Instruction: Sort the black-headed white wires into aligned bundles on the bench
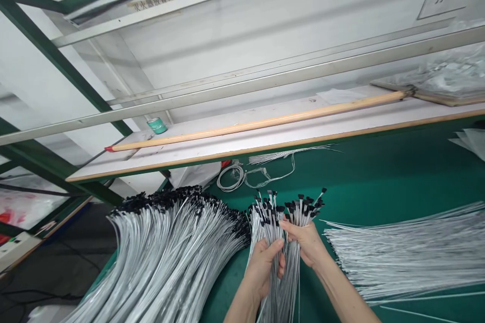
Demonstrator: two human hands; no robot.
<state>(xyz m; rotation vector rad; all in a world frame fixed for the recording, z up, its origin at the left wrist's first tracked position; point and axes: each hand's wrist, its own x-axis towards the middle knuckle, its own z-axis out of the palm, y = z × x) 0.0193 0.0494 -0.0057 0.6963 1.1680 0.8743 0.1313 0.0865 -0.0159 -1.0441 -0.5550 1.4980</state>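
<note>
Together, bare left hand [263,267] and right hand [303,242] clasping an upright sheaf of thin white wires with black tips [271,217], held above a green work mat [382,181] beside a heaped white-wire pile [162,257], with risk of strands slipping from a loosened grip or tips snagging and tangling.

Black-tipped grey wire bundle [271,217], upright

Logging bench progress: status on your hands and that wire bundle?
Left hand and right hand gripping a bundle of black-tipped white wires, tips up. Curved pile of wires to the left. Straight wires to the right.
</note>
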